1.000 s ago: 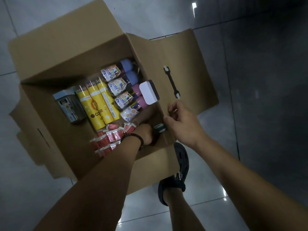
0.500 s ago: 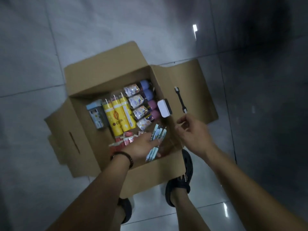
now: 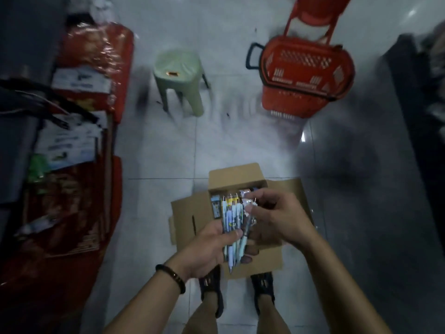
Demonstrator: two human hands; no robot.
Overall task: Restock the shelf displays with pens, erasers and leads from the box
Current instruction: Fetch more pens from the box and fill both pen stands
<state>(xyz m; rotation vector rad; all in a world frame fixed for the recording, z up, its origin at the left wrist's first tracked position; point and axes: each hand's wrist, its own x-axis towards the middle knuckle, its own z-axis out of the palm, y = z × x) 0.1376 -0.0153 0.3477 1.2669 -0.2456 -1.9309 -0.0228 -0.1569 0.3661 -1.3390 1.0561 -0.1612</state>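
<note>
An open cardboard box (image 3: 190,213) stands on the tiled floor at my feet, with packaged stationery still partly visible inside at its far end. My left hand (image 3: 212,249) grips a bundle of pale blue and white pens (image 3: 232,220) held upright above the box. My right hand (image 3: 274,218) is at the top of the same bundle, its fingers curled round the pens' upper ends. The box's contents below my hands are hidden.
A pale green plastic stool (image 3: 179,80) and a red shopping basket (image 3: 305,75) stand on the floor ahead. Red wrapped stock and paper packs (image 3: 72,145) line the left side. A dark shelf unit (image 3: 419,112) runs along the right.
My left hand lifted the pens out of the box and my right hand came onto their tops. I stood up, so the box now looks smaller and the aisle ahead shows.
</note>
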